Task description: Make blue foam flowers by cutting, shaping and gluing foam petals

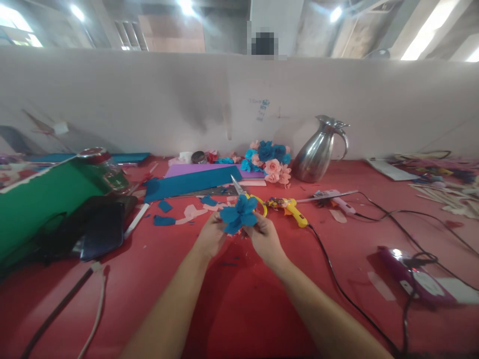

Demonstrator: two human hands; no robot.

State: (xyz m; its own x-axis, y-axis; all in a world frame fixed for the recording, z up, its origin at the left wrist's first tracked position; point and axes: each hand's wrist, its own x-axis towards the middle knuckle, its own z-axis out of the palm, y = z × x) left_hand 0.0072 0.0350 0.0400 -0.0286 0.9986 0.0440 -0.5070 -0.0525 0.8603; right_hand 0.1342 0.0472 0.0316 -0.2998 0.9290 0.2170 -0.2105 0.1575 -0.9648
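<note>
A blue paper flower (238,214) with open petals is held between my two hands above the red table. My left hand (212,234) grips it from the left side, fingers closed and partly hidden behind the petals. On the other side, my right hand (266,238) pinches its lower right edge. Just beyond the flower lie scissors (258,203) with yellow handles, blades pointing away. A yellow glue gun (295,212) rests to the right of them. Blue paper scraps (164,220) and pale pink scraps (192,212) are scattered to the left.
Blue paper (192,183) lies on purple sheets behind the scraps. A bunch of pink and blue paper flowers (273,167) stands beside a metal jug (318,149). A second glue gun (339,200), cords and a purple power strip (415,279) are at right; a phone (103,232) is at left.
</note>
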